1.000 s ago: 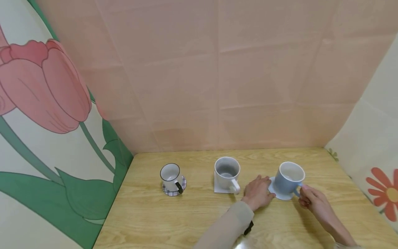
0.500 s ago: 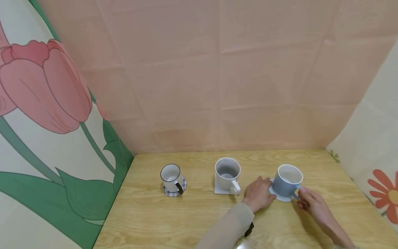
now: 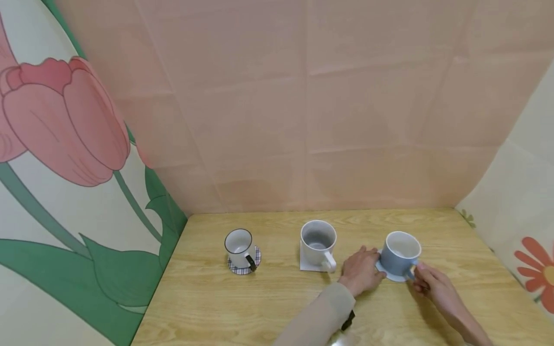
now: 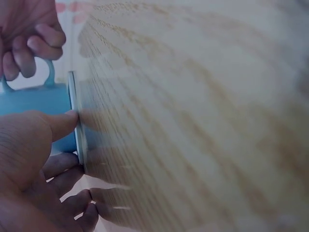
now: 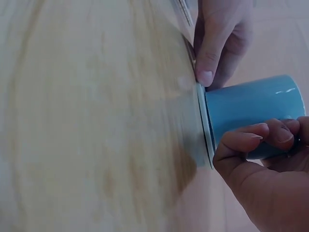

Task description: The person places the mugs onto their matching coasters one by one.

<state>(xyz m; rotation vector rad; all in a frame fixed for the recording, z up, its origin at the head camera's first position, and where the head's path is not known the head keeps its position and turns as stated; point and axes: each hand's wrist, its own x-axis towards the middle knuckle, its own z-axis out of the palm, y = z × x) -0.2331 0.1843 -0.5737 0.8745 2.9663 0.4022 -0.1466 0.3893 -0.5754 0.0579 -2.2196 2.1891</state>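
A blue mug (image 3: pixel 400 254) with a white inside stands upright over a round pale-blue coaster (image 3: pixel 391 276) at the right of the table. My right hand (image 3: pixel 437 288) pinches its handle; in the right wrist view the curled fingers (image 5: pixel 241 150) cover that handle. On the coaster's left side, my left hand (image 3: pixel 361 271) holds the edge between thumb and fingers. The left wrist view shows the thumb (image 4: pixel 63 123) at the coaster's rim, with the mug's base right against the coaster (image 4: pixel 76 121).
A white mug (image 3: pixel 313 254) on a square white coaster (image 3: pixel 305 264) stands just left of my left hand. Farther left is a black-rimmed white mug (image 3: pixel 238 254) on a round plaid coaster (image 3: pixel 255 266). A pink cloth backdrop (image 3: pixel 303 120) rises behind the wooden table (image 3: pixel 207 302).
The blue mug has shifted slightly left and down, sitting more centrally over the round coaster, with my right hand on its handle. My left hand has kept its place at the coaster.
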